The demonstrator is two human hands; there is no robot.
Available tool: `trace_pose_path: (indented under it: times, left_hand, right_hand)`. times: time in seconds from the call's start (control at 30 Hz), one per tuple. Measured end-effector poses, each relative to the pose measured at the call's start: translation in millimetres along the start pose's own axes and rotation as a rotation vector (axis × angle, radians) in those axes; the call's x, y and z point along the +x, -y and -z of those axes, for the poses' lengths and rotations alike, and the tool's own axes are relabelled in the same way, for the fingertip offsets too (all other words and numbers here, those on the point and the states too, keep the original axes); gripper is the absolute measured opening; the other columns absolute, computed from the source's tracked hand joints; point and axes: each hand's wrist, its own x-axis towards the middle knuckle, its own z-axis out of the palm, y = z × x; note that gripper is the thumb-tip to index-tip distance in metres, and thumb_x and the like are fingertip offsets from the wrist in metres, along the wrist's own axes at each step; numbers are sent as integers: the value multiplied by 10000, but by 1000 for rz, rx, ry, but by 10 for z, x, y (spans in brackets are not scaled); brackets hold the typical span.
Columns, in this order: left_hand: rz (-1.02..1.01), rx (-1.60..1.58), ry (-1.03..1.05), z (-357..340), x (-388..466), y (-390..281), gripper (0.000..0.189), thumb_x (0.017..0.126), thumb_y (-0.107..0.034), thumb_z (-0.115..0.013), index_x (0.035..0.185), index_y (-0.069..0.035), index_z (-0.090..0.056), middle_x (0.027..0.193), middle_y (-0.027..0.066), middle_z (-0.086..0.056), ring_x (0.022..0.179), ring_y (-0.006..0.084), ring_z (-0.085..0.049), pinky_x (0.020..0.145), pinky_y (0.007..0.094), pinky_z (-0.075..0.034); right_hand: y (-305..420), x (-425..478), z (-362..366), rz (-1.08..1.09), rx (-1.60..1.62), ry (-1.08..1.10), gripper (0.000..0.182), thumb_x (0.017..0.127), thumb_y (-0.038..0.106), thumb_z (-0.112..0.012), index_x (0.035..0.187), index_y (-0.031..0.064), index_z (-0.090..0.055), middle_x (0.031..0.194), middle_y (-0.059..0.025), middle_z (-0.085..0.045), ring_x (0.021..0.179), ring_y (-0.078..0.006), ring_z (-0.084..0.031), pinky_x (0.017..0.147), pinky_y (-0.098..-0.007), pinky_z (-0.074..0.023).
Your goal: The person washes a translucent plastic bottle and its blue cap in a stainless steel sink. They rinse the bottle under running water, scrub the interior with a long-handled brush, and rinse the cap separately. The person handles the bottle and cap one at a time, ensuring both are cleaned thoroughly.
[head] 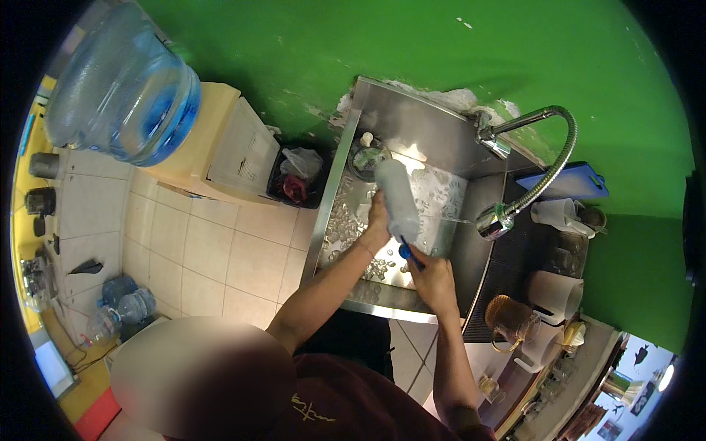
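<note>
Over the stainless-steel sink [380, 300], my left hand [378, 220] grips a cloudy, whitish cylindrical container [398, 198], held at a tilt. My right hand [434, 274] is closed around the blue handle [411, 254] of a tool whose far end meets the container's lower end; whether it reaches inside is hidden. Loose ice cubes [378, 269] lie on the sink bottom below. A round clear vessel [368, 161] with greenish contents stands in the sink's far left corner, beyond my left hand.
A coiled-neck faucet [495, 220] hangs over the sink's right side. Right of it stand frosted pitchers [556, 295], an amber jug [504, 318] and a blue cutting board [573, 182]. Left of the sink are a black bin [314, 195] and a dispenser with a large water jug [132, 105].
</note>
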Motion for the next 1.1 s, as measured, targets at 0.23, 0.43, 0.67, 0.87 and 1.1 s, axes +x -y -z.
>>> trace_pose_path:
  times: [0.23,0.43,0.67,0.87,1.1]
  left_hand:
    - [89,79,62,28,17,-320,868,896,-633,-696,1504,-100,-380,1369,100,-552,1229,307,-579,1035,493,-504]
    - [12,26,90,193,110,139,740,976,-646,-534,1431,-63,-491,1273,130,-641,1128,304,-656,973,452,-555]
    - [-5,183,73,-107,-173,153,682,903,-484,-756,1387,-73,-507,1186,116,-659,1032,299,-690,937,494,-573]
    - [21,138,35,15,18,-179,554,924,-369,-766,1351,-91,-548,1166,96,-659,1062,249,-673,933,410,-578]
    - [-140,301,82,-291,-285,-209,673,871,-252,-839,1406,-97,-461,1284,78,-575,1208,239,-584,994,423,-552]
  right_hand:
    - [-48,-341,21,250,137,-115,332,922,119,-709,1230,-4,-712,910,-317,-682,761,-129,-724,681,-340,-540]
    - [-195,-37,-64,96,89,-66,333,915,132,-710,1236,45,-726,925,-269,-717,719,-304,-745,700,-376,-560]
    - [-294,61,-103,-110,126,8,317,938,150,-687,1239,63,-733,900,-274,-707,707,-369,-730,680,-419,-564]
    - [-478,-274,-201,127,319,-222,297,993,155,-652,1225,-25,-700,902,-320,-685,825,-175,-748,715,-360,-558]
    - [-1122,-135,-691,-157,703,-323,290,1067,271,-573,1123,29,-724,609,40,-466,498,-66,-396,472,-266,-319]
